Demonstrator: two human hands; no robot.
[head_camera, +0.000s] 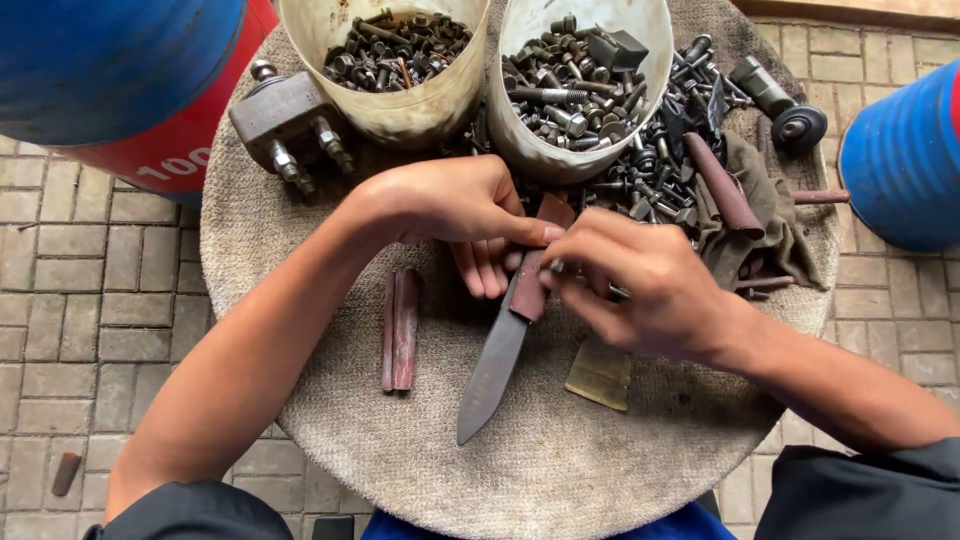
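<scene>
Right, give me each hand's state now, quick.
Left hand: closed, thumb and fingers pinching the handle of the knife.
Right hand: closed on the same handle; whether it holds something small cannot be told.

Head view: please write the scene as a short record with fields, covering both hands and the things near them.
Surface: round cloth-covered table
Left hand: grips the knife handle from above
Right hand: pinches at the handle, fingertips closed
Knife blade: dark, point toward the person
Beside it: two reddish wood slabs
Behind: two white tubs of bolts, loose bolts
</scene>
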